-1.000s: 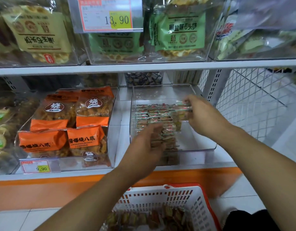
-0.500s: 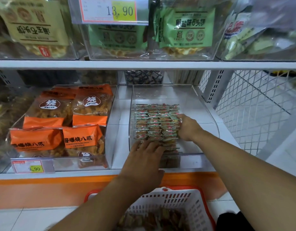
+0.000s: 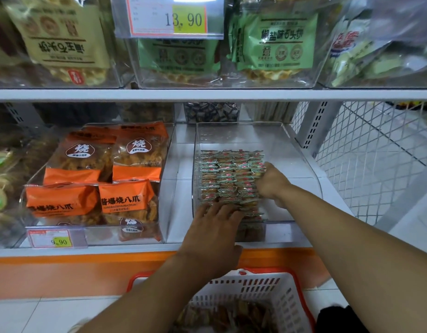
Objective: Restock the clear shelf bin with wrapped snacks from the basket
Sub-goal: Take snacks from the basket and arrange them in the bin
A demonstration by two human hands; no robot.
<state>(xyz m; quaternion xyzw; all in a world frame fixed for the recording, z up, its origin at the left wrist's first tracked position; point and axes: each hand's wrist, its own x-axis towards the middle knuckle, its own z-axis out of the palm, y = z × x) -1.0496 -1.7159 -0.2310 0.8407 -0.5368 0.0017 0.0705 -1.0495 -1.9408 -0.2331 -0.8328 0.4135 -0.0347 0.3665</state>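
Since a second ago, both hands have dropped lower into the clear bin (image 3: pixel 301 155). Left hand (image 3: pixel 213 229) lies flat, fingers straight, pressing the near end of the wrapped snacks (image 3: pixel 228 174); right hand (image 3: pixel 271 182) curls against their right edge, grip unclear. Bare bin floor stays right and behind. More snacks fill the white basket (image 3: pixel 260 289) below.

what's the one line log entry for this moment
left hand flat on wrapped snacks | right hand at stack's right edge | clear bin part full
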